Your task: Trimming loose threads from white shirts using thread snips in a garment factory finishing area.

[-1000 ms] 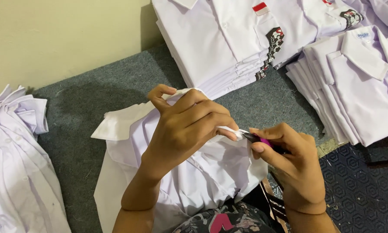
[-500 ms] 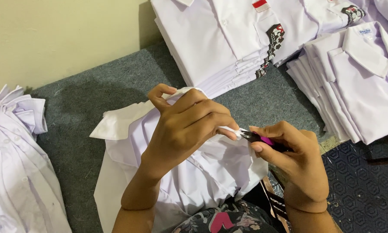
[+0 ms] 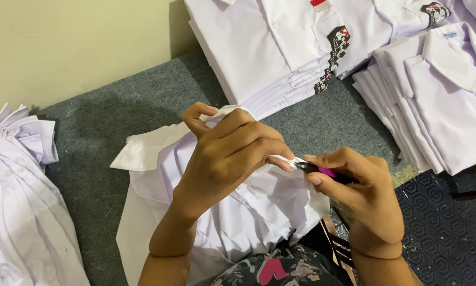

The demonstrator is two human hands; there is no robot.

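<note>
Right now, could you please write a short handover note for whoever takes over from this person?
Left hand: pinching a fold of the white shirt on the lap, holding it up.
Right hand: gripping a small thread snipper with a pink handle, its dark tip at the pinched fabric.
Folded white shirts: tall stack ahead, second stack to the right; loose pile of shirts on the left, all on grey carpet.
Done: cannot tell what is already trimmed.
Left: the cut at the fold looks unfinished.

A plain cream wall (image 3: 63, 47) meets a grey carpet (image 3: 116, 122). A dark blue patterned mat (image 3: 449, 233) lies at the right, under soft indoor light.
</note>
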